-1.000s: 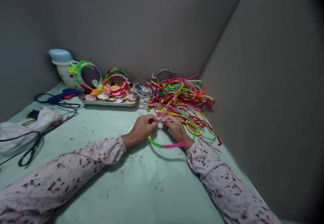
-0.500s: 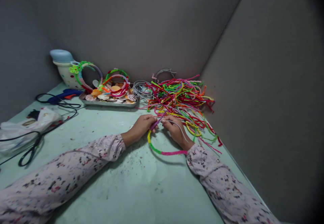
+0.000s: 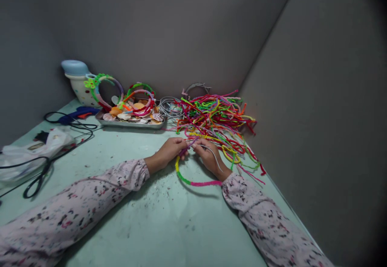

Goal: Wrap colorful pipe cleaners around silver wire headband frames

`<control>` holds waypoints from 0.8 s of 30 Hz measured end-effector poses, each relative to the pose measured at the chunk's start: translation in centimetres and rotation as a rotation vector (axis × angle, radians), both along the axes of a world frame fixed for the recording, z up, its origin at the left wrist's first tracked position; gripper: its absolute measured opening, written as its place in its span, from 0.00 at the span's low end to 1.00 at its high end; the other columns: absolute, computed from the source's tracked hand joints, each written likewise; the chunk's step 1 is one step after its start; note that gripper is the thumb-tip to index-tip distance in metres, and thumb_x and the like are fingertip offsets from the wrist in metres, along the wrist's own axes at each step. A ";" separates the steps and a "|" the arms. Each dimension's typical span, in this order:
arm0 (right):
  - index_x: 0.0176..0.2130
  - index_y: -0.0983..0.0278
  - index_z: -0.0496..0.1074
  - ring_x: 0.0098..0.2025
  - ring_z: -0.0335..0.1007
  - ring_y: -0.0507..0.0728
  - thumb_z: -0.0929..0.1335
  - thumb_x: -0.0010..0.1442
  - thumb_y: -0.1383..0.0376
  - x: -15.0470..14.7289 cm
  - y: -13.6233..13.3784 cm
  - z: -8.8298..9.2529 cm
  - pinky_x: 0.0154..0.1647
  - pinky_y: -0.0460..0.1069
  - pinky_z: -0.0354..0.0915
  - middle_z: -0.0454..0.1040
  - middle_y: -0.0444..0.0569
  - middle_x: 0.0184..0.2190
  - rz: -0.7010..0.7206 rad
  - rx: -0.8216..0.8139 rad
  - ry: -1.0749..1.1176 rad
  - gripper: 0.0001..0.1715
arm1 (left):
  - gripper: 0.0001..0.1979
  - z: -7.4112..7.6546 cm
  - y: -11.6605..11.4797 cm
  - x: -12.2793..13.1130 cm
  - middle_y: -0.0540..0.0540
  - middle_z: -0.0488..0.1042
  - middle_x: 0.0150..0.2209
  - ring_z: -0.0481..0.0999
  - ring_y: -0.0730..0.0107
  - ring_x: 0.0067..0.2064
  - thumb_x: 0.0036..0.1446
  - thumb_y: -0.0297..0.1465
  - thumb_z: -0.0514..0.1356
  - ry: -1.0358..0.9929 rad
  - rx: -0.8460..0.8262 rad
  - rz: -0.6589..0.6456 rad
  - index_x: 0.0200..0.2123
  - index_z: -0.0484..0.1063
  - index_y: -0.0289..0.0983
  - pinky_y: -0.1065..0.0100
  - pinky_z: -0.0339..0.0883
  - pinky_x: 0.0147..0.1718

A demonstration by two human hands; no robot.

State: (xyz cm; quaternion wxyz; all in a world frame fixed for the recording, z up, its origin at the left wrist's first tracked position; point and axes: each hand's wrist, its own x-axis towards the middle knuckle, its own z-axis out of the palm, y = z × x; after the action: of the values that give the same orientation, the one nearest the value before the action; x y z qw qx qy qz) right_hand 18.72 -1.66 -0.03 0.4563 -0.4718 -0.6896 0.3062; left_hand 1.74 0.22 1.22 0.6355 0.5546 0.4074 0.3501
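Between my hands is a curved wire ring (image 3: 185, 179) wrapped in pipe cleaner, with pink, green, yellow and purple stretches. My left hand (image 3: 171, 150) is closed on its purple part. A loose purple pipe cleaner (image 3: 193, 141) end slants up between the two hands. My right hand (image 3: 208, 154) is closed, its thumb and finger pinching near the bare grey wire (image 3: 215, 156), which arcs back over that hand toward the wrist. Whether the right fingertips hold the wire, the purple end or both cannot be made out.
A heap of coloured pipe cleaners (image 3: 216, 114) lies beyond my hands, beside coiled grey wire (image 3: 171, 106). A metal tray (image 3: 130, 125) of shells carries wrapped rings (image 3: 140, 102). At the left are a blue-lidded container (image 3: 80, 83), a black cord (image 3: 46, 166) and a plastic bag (image 3: 39, 150).
The loose purple end has swung down from pointing upward to lying lower, toward my right fingers. Both hands stay almost in the same place.
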 end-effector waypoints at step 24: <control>0.31 0.63 0.71 0.31 0.66 0.54 0.65 0.60 0.56 0.4 0.1 -0.1 0.33 0.47 0.61 0.72 0.45 0.27 0.038 0.032 -0.029 0.14 | 0.17 -0.3 0.0 0.3 0.52 0.66 0.20 0.62 0.81 0.18 0.53 0.42 0.58 0.115 0.146 -0.007 0.23 0.65 0.34 0.76 0.54 0.17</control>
State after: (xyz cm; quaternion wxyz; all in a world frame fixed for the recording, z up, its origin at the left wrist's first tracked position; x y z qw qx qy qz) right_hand 19.11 -1.56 -0.16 0.4478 -0.4557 -0.7096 0.2969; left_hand 2.04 0.26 0.93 0.5701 0.6201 0.4148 0.3441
